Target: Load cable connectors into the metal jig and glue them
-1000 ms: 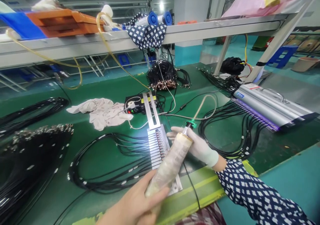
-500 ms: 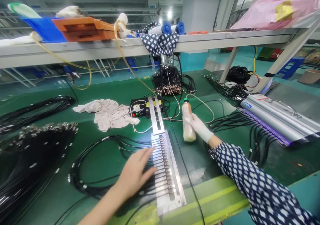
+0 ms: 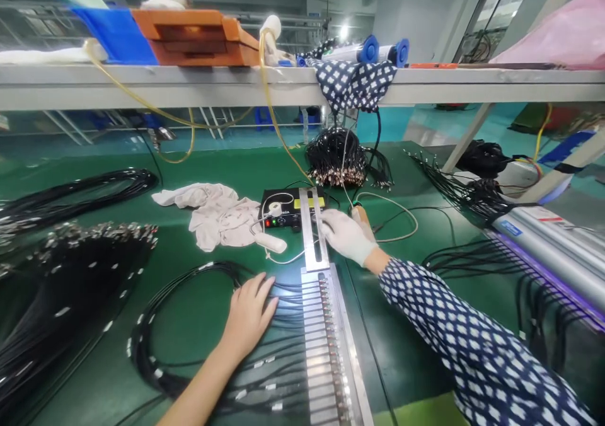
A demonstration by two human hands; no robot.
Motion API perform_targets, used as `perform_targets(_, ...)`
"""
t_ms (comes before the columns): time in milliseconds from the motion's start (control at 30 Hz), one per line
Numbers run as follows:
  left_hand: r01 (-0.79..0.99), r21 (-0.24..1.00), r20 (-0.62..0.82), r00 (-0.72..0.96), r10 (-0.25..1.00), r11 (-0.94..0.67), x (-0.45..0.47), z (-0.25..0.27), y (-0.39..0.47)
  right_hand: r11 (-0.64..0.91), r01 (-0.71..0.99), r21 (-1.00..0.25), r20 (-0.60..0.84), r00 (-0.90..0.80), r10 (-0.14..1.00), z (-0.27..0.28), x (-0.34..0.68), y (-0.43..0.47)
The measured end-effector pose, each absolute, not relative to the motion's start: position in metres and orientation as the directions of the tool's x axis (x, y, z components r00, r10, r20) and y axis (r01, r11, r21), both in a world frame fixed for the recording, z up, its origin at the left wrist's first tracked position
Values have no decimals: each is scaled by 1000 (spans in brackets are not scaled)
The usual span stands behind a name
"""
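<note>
My bare left hand lies with its fingers spread on the thin black cables, left of the metal fixture. The cables run into a row of slots along this long fixture. A slotted metal strip extends from its far end up over a black control box. My right hand, in a white glove, has its fingers bent at the right edge of the strip, seemingly gripping it; the fingertips are partly hidden. Behind that hand a bottle is mostly covered from view.
A crumpled white cloth lies left of the box. Black cable bundles cover the left side, and another bundle sits at the back. A silver device stands on the right. Across the back runs a shelf with bins.
My right hand has let go of the bottle and moved left to the slotted strip. My left hand has shifted left off the fixture onto the cables. The view has also shifted.
</note>
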State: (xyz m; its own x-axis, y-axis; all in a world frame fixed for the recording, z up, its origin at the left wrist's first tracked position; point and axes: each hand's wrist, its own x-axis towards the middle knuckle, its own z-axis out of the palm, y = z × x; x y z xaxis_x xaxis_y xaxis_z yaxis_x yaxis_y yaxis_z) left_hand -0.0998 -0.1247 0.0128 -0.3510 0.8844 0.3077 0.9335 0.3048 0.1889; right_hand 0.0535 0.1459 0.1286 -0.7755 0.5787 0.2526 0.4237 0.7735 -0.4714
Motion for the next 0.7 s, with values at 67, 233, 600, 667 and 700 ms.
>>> perform_targets(67, 933, 186, 311, -352, 883, 307, -101, 13, -125, 775, 445, -448, 247, -772, 586, 135, 8, 160)
perform_targets(233, 935, 188, 326, -348, 879, 300, -101, 10, -125, 683, 625, -377, 209, -661, 721, 152, -75, 198)
perform_targets(600, 943, 149, 310, -330, 891, 297, -102, 18, -123, 848, 482, -222, 182, -834, 521, 294, 0, 162)
perform_targets(667, 944, 140, 294, -329, 897, 300, -102, 21, -123, 943, 256, -211, 227, -926, 302, 315, 52, 123)
perform_targets(700, 944, 138, 286, -329, 900, 301, -101, 22, -123, 963, 158, -220, 220, -953, 207, 314, 81, 96)
